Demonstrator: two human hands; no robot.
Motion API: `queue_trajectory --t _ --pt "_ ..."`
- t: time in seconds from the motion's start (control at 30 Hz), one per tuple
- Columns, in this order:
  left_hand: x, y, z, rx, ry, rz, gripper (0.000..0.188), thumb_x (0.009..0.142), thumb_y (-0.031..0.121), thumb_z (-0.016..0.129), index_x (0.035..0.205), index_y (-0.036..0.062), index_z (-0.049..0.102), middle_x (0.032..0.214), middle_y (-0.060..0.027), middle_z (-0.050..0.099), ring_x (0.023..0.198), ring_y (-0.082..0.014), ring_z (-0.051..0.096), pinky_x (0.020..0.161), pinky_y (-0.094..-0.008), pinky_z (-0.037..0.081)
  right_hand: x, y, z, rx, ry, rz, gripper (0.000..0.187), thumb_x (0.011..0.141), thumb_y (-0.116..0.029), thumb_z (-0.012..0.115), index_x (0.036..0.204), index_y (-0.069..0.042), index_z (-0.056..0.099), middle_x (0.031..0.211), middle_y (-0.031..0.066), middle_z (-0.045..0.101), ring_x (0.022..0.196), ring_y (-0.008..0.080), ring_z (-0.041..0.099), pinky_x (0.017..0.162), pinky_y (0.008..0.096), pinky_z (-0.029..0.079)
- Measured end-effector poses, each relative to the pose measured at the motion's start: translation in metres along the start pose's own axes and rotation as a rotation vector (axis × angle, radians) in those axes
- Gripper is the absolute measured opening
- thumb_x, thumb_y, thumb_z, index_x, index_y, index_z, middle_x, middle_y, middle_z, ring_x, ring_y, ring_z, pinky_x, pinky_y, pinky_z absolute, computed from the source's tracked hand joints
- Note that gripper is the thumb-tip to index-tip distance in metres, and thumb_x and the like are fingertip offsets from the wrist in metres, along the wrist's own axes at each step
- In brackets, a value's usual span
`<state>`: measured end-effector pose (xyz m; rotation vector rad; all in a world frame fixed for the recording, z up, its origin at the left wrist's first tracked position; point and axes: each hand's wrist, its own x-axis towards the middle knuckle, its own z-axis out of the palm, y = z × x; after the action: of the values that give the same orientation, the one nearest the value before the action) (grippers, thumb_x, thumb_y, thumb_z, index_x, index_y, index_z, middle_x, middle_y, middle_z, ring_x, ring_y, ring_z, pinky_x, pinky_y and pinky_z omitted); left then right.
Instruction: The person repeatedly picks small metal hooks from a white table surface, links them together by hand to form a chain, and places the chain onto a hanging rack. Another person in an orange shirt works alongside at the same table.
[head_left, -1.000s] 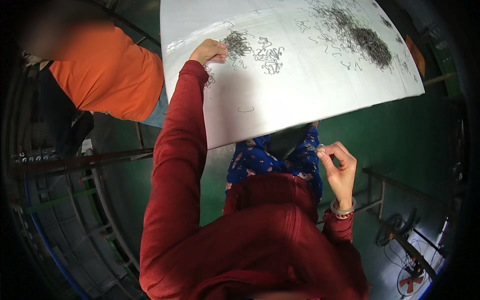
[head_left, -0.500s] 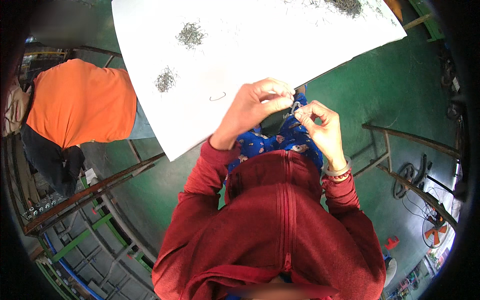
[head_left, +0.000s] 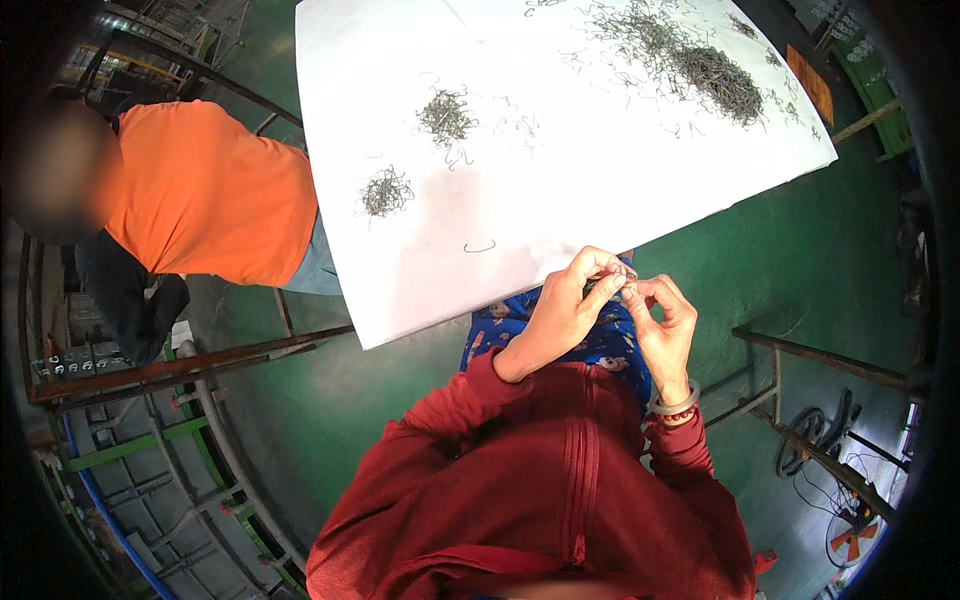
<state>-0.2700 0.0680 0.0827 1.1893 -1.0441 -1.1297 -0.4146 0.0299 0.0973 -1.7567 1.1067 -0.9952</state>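
Observation:
My left hand (head_left: 560, 318) and my right hand (head_left: 668, 335) meet just off the near edge of the white-topped table (head_left: 570, 200). Both are closed in a pinch, fingertips almost touching, around small bent wire hooks (head_left: 628, 278); the fingers hide most of these, and I cannot tell how many there are. A single larger hook (head_left: 480, 247) lies on the tabletop left of my hands. Beyond it are two small heaps of dark wire hooks, a nearer one (head_left: 386, 192) and a farther one (head_left: 446, 117).
A big spread-out pile of hooks (head_left: 720, 80) covers the table's far right, near a wooden board (head_left: 810, 85). At the left sits a person in an orange shirt (head_left: 210, 190), close to the table edge. Metal frames (head_left: 830, 360) and an orange-bladed fan (head_left: 852, 543) stand at the right.
The view has shifted, so the table shows lower and farther right. My hands have drawn closer together at the fingertips, covering more of the pinched hooks.

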Motion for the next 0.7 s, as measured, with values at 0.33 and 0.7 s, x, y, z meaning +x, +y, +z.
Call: queue_trajectory --t 0.33,0.7 --pt "0.002 0.006 -0.003 -0.078 0.048 -0.008 0.006 0.097 0.004 0.053 0.102 0.0013 0.050 0.097 -0.0111 0.064 0.093 -0.0150 0.061 0.085 -0.0283 0.049 0.005 0.007 -0.013 -0.046 -0.148 -0.004 0.024 0.077 -0.005 0.075 0.100 -0.001 0.070 0.078 0.0071 0.064 0.064 0.0148 0.057 0.060 0.0270 0.047" --pt "-0.014 0.017 -0.014 0.035 0.022 0.102 0.005 0.093 0.003 0.059 0.098 0.0015 0.057 0.095 -0.0074 0.068 0.087 -0.0111 0.061 0.077 -0.0261 0.049 0.196 0.067 0.096 -0.514 -0.566 -0.623 0.031 0.080 0.002 0.059 0.107 -0.009 0.070 0.091 0.0081 0.057 0.094 0.0260 0.053 0.083 0.0367 0.045"
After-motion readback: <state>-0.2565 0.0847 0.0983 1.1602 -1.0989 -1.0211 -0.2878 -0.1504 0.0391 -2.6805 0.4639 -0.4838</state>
